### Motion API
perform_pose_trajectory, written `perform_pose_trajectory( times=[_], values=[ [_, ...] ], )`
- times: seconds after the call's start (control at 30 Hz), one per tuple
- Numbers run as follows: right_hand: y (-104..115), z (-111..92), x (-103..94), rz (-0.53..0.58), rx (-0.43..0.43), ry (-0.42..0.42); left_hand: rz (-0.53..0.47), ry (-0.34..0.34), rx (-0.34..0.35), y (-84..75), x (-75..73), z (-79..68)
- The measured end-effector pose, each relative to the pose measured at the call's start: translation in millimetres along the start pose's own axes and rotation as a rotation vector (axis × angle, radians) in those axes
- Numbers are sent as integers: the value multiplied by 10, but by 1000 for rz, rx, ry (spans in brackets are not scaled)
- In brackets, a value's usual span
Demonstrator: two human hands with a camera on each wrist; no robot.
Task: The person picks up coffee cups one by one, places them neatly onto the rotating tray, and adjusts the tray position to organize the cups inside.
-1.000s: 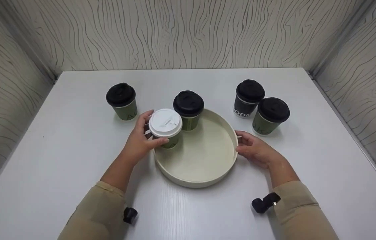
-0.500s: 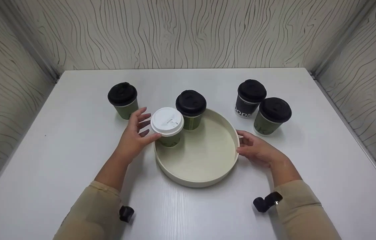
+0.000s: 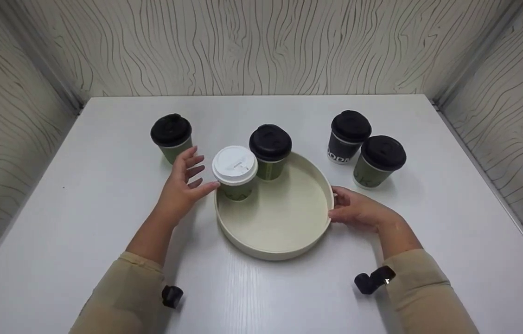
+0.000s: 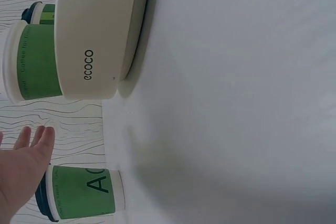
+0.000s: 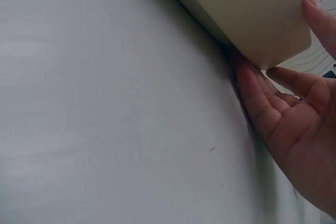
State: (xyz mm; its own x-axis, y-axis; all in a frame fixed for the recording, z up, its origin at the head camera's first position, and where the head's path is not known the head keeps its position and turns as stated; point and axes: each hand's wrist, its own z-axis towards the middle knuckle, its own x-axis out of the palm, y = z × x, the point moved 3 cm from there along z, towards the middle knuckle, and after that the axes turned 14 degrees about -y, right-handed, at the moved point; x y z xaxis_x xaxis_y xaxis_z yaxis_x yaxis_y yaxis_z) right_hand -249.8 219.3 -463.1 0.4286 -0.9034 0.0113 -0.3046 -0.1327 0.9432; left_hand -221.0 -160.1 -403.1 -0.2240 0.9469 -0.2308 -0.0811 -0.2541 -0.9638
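My left hand (image 3: 180,185) is beside the white-lidded paper coffee cup (image 3: 235,169), fingers spread and thumb tip near its lid. In the left wrist view a gap shows between that hand (image 4: 23,169) and the green sleeve of the cup (image 4: 39,61). The cup stands upright inside a round cream tray (image 3: 284,222), at its left. Behind it in the tray is a black-lidded green coffee cup (image 3: 270,148). My right hand (image 3: 361,208) holds the tray's right side, thumb at the rim; in the right wrist view its fingers (image 5: 257,93) reach the tray's lower edge.
A black-lidded green cup (image 3: 172,137) stands at the back left, close behind my left fingers. To the right of the tray stand a dark cup (image 3: 347,137) and another green cup (image 3: 377,162), side by side. Patterned panels (image 3: 252,46) enclose the white table (image 3: 57,222).
My left hand has let go of the white-lidded cup and drawn back to the left, its fingers spreading. The cup stays in the tray. My right hand keeps its hold on the tray.
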Motion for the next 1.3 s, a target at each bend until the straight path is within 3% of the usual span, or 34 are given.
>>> perform_pose_trajectory(
  times=[0.53,0.63,0.93,1.3],
  values=[
    [28,-49,14,-68,59,-21,1,-22,-12,0,-62,-1],
    [43,-34,2,-40,59,-57,5,-23,-12,-5,-68,-3],
    [63,86,-25,-3,17,-267,-11,-20,-17,-7,-68,-8],
    [117,203,22,13,-52,-320,-9,-21,-28,1,-44,-5]
  ],
)
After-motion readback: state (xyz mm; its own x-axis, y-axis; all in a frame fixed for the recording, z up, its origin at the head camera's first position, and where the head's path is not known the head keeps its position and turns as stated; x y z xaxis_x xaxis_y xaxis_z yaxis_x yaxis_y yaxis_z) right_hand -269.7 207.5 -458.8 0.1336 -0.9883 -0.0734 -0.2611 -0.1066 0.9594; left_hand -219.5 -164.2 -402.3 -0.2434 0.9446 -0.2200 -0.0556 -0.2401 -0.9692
